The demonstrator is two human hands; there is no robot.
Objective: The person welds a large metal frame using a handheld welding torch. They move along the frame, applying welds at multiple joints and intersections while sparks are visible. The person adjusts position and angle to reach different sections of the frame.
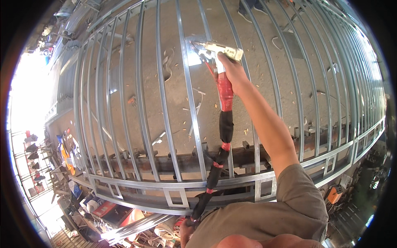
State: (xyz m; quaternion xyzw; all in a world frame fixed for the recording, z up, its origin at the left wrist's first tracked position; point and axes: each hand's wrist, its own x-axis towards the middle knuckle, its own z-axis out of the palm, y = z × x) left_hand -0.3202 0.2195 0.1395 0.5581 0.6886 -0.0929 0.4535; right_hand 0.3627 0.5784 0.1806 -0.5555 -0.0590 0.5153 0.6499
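My right hand point(232, 70) is closed around the grip of a pale pistol-shaped power tool point(227, 50) with a pointed nose facing left. That nose sits just right of a metal stud, above the floor. From the grip's base a thick red and black taped cable point(226, 126) runs down toward me across the frame's near rail. At the lower edge my left hand point(187, 232) is closed around the cable's lower end, partly cut off by my body. Beneath both arms lies a large galvanized steel stud frame point(189, 89) with long parallel studs.
A dark steel beam point(188, 162) runs under the frame's near side. Offcuts and small yellowish bits litter the concrete floor point(153, 91). Near left are a red and black box point(111, 211) and a bundle of metal strips point(138, 228). A person's shoes point(245, 15) show at the far side.
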